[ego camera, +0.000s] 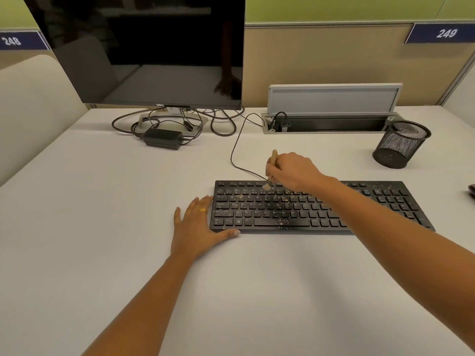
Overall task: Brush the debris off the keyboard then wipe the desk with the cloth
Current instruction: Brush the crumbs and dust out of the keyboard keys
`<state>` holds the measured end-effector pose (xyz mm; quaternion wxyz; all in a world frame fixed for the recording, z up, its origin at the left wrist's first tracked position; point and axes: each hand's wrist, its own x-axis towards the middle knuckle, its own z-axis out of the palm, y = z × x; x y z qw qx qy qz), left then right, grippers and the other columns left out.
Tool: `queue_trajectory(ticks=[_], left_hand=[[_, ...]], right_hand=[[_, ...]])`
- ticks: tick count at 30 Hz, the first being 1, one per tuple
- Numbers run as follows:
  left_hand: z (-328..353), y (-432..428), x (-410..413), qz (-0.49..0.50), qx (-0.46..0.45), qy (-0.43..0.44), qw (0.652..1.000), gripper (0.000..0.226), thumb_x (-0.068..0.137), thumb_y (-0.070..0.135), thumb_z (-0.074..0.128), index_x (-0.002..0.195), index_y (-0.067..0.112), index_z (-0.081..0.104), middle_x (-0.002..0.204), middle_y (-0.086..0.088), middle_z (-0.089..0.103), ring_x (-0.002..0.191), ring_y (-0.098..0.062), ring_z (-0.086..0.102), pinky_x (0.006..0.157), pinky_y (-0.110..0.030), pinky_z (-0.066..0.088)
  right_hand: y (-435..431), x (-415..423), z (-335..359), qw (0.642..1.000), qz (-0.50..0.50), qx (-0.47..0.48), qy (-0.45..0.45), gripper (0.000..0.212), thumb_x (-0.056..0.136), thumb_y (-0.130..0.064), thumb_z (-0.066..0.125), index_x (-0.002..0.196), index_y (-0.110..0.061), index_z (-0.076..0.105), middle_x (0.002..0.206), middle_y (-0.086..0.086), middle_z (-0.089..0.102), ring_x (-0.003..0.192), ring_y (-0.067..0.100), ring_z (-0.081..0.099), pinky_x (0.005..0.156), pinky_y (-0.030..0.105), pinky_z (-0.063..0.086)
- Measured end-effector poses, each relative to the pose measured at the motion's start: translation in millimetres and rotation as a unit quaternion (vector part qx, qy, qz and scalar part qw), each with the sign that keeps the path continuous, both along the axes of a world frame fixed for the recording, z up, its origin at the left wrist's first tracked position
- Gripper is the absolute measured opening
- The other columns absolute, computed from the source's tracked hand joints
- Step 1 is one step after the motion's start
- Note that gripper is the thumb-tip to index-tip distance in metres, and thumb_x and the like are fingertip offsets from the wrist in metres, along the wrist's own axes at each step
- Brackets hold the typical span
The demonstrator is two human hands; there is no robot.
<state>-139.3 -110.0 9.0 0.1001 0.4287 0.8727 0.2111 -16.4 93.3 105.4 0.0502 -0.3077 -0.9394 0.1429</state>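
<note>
Head view, only cam.

Task item: black keyboard, 1 pc, lies flat on the pale worktop right of centre, its cable running back twd the monitor. Pale debris speckles the keys, thickest over the letter block and space bar; too many specks to count.

Right hand: fingers pinch a small brush, 1 pc, low on its wooden handle. Bristles touch the top key rows, handle near upright.

Left hand: flat on the worktop at the keyboard's left end, fingers spread and straight, thumb along the front edge. Holds nothing.

Handling, est.: keyboard is stiff and light, likely to slide on the smooth worktop, so bracing at the end or edge is sound. Brush is light w/ soft bristles; the low pinch gives control. Debris is loose and dry, apt to scatter onto the worktop.

Cloth: not in view, 0 counted.

Other items: 1 power adapter w/ looped cables below the monitor; 1 mesh pen cup far right; 1 flip-up socket box at the back. Dark object at the right edge, cut off, cannot ID.
</note>
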Motion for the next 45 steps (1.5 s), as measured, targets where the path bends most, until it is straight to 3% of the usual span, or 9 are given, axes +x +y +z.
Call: queue_trajectory(ticks=[3,7,12,17,23,29,35,43,45], left_hand=[[0,0,1,0.003,0.0,0.003,1.0,0.117,0.052,0.087,0.047,0.15,0.029,0.02,0.157,0.008,0.022,0.146,-0.007,0.007,0.118,-0.043,-0.004],[1,0,3,0.0,0.005,-0.001,1.0,0.114,0.054,0.084,0.048,0.15,0.028,0.02,0.157,0.007,0.023,0.146,-0.008,0.008,0.118,-0.043,-0.004],[2,0,2,0.001,0.003,-0.001,1.0,0.115,0.053,0.084,0.047,0.15,0.028,0.02,0.157,0.007,0.023,0.146,-0.007,0.008,0.118,-0.043,-0.005],[-2,0,1,0.001,0.008,0.003,1.0,0.123,0.049,0.095,0.048,0.149,0.029,0.022,0.156,0.007,0.025,0.146,-0.007,0.009,0.118,-0.044,-0.004],[0,-1,2,0.002,0.006,0.001,1.0,0.118,0.052,0.088,0.05,0.15,0.028,0.021,0.156,0.006,0.024,0.146,-0.007,0.009,0.119,-0.043,-0.004],[0,0,2,0.005,0.014,-0.007,1.0,0.115,0.052,0.084,0.049,0.149,0.028,0.022,0.156,0.007,0.025,0.146,-0.007,0.009,0.118,-0.043,-0.005],[1,0,2,0.004,0.015,-0.007,1.0,0.114,0.052,0.084,0.049,0.149,0.029,0.022,0.156,0.008,0.025,0.146,-0.007,0.009,0.118,-0.042,-0.005],[-3,0,1,0.004,0.018,-0.007,1.0,0.119,0.051,0.089,0.053,0.149,0.029,0.022,0.156,0.007,0.025,0.146,-0.007,0.009,0.118,-0.043,-0.005],[-4,1,0,0.004,0.02,-0.009,1.0,0.122,0.05,0.094,0.05,0.149,0.029,0.023,0.156,0.008,0.025,0.146,-0.007,0.009,0.118,-0.043,-0.005]], right_hand=[[9,0,3,0.999,-0.035,0.014,0.022,0.041,0.098,-0.031,0.035,0.095,-0.006,0.067,0.092,0.009,0.069,0.078,0.024,0.061,0.07,0.033,0.045],[11,-1,-1,0.991,-0.061,-0.057,0.099,0.043,0.099,-0.033,0.036,0.094,-0.007,0.071,0.097,0.007,0.07,0.062,0.012,0.052,0.057,0.028,0.039],[6,0,-5,0.996,-0.043,-0.059,0.049,0.041,0.098,-0.03,0.037,0.091,-0.006,0.07,0.097,0.008,0.071,0.081,0.023,0.061,0.073,0.033,0.046],[6,0,1,0.996,-0.03,-0.052,0.063,0.041,0.1,-0.032,0.036,0.09,-0.009,0.069,0.088,0.004,0.066,0.066,0.013,0.054,0.06,0.028,0.039],[8,6,3,1.0,-0.017,-0.021,0.004,0.04,0.099,-0.032,0.036,0.09,-0.009,0.068,0.075,-0.001,0.06,0.073,0.018,0.053,0.069,0.03,0.037],[13,7,6,0.999,-0.013,-0.032,0.032,0.04,0.099,-0.037,0.037,0.088,-0.015,0.068,0.09,-0.002,0.061,0.065,0.011,0.048,0.06,0.027,0.034],[12,7,4,0.999,-0.011,0.049,-0.016,0.046,0.1,-0.037,0.033,0.093,-0.007,0.068,0.092,0.009,0.067,0.076,0.021,0.055,0.069,0.029,0.039],[14,7,2,0.998,-0.042,-0.025,0.045,0.043,0.1,-0.034,0.035,0.091,-0.009,0.068,0.067,-0.008,0.054,0.057,0.007,0.044,0.053,0.025,0.032],[14,8,-1,0.998,-0.039,-0.017,0.035,0.041,0.099,-0.032,0.035,0.09,-0.007,0.067,0.076,-0.001,0.063,0.064,0.015,0.051,0.059,0.028,0.036]])
